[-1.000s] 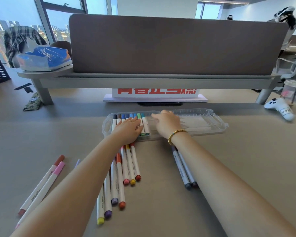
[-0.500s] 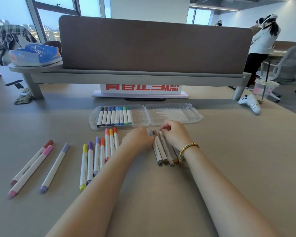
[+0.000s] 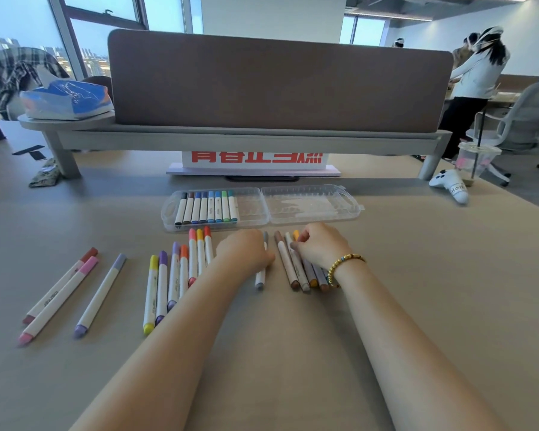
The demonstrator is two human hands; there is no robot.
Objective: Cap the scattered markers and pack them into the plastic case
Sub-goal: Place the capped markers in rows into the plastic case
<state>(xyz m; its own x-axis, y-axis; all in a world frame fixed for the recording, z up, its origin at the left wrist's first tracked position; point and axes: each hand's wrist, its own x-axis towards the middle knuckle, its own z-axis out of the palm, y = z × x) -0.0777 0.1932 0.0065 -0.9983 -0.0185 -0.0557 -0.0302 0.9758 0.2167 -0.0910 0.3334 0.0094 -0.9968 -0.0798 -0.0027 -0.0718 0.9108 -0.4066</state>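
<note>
Your right hand (image 3: pixel 321 244) curls onto the brown markers (image 3: pixel 296 269) just in front of the case (image 3: pixel 262 209); your left hand (image 3: pixel 246 253) covers a grey marker (image 3: pixel 260 279), grip unclear. Eight markers (image 3: pixel 206 206) are packed; the bright row (image 3: pixel 178 275) and three strays (image 3: pixel 75 290) left of the case remain on the surface (image 3: pixel 417 290).

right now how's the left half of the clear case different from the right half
The left half holds a row of capped markers, black through blues to greens; the right half holds none. The left half lies in front of the left hand, the right half in front of the right hand. Both are clear plastic, lying open and flat.
</note>
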